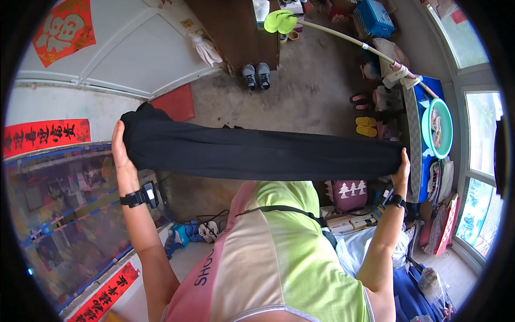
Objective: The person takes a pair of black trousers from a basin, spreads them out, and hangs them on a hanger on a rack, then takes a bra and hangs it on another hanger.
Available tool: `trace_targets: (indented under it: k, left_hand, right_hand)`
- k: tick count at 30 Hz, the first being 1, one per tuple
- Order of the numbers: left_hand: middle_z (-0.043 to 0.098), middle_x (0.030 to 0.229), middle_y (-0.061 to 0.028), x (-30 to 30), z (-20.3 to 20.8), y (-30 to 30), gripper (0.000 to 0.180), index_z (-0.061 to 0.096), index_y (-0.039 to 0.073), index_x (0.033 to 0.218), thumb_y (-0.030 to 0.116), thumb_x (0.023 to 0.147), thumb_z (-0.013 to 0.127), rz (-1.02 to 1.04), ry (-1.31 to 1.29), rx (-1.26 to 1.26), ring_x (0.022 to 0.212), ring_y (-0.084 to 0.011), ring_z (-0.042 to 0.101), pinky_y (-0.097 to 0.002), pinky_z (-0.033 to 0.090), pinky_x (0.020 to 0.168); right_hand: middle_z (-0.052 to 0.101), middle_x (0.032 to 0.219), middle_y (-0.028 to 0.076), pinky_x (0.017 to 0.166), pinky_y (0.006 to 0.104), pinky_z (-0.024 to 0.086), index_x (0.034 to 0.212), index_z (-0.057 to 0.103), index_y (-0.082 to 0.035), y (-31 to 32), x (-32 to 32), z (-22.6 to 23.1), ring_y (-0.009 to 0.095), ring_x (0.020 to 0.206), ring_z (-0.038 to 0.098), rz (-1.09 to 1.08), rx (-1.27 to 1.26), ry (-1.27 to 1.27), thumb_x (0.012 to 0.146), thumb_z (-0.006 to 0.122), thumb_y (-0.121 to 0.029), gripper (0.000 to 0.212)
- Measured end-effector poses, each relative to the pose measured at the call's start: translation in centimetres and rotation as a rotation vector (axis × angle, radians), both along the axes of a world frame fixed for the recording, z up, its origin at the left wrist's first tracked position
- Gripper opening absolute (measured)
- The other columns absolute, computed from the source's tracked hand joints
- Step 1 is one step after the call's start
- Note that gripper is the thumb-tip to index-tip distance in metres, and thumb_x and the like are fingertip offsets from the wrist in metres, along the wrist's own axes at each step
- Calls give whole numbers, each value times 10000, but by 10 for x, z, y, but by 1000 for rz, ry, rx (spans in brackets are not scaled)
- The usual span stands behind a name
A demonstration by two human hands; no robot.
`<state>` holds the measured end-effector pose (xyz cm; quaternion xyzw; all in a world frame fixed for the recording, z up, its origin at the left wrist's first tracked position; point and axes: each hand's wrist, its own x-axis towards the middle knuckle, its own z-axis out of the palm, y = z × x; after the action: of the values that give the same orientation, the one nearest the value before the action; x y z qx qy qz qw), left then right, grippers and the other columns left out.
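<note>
Both ends of the black cloth (263, 154) are held, left hand (123, 155) grasping the bunched end, right hand (401, 172) the other, cloth spanning between; judged best: even tension, bunched folds smoothed flat.

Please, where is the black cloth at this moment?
In the head view, the black cloth is stretched across the middle, from the left hand to the right hand, just above the shirt.
</note>
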<state>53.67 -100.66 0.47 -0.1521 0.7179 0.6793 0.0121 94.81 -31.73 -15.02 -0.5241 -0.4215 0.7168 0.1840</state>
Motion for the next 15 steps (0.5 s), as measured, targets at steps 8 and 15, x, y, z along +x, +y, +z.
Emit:
trace_targets:
  k: [8,15]
  left_hand:
    - [596,1218,-80,25,33,-5,494,564,-24,1249,355,934,587,-18,80,23,1105,-156,560,-280,403,987]
    - [596,1196,-136,64,83,77,573,474,-81,1289,197,814,633,-398,149,137,1081,-194,583,-292,439,960]
  right_hand:
    - [618,1169,60,912,333,462,1250,583,-75,-10,8,-95,188,1044,580,199,-13,-94,920,605,-326,415]
    - [635,1131,94,844,338,496,1262,528,-9,-22,-54,-186,236,972,626,897,809,-348,853,707,-182,479]
